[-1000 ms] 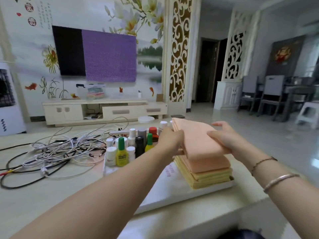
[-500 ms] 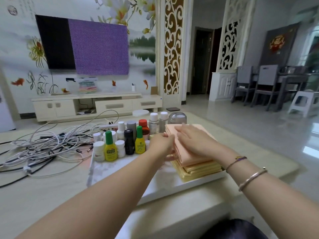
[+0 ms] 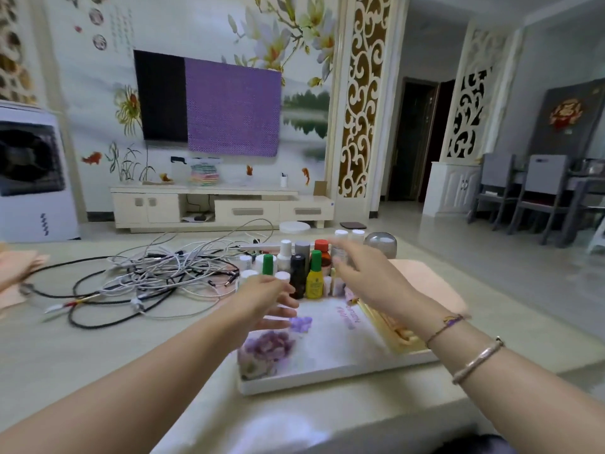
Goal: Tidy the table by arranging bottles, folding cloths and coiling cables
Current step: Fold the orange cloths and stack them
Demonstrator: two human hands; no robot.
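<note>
The fingers (image 3: 284,298) of the left hand (image 3: 262,301) are spread and relaxed, holding nothing; their tips hover just in front of the cluster of small bottles (image 3: 304,267), near a black bottle (image 3: 297,275) and a yellow bottle with a green cap (image 3: 315,276), but whether they touch any of them cannot be told. The right hand (image 3: 370,283) is also loose, its fingers (image 3: 340,253) straight and blurred, raised over the right side of the same cluster and gripping nothing. Just to the right of that hand, partly hidden by its wrist, lies the stack of folded cloths (image 3: 425,283), peach on top with yellow layers below. Bottles and cloths all stand on a white tray (image 3: 327,375) printed with purple flowers, which rests on the pale surface (image 3: 98,348). Left of the tray and well apart from both hands sprawls a tangle of white and black cables (image 3: 137,283), uncoiled. At the far left edge of the surface lies another peach cloth (image 3: 16,267). A grey rounded object (image 3: 381,245) stands behind the bottles. Two bracelets (image 3: 474,358) circle the right wrist.
</note>
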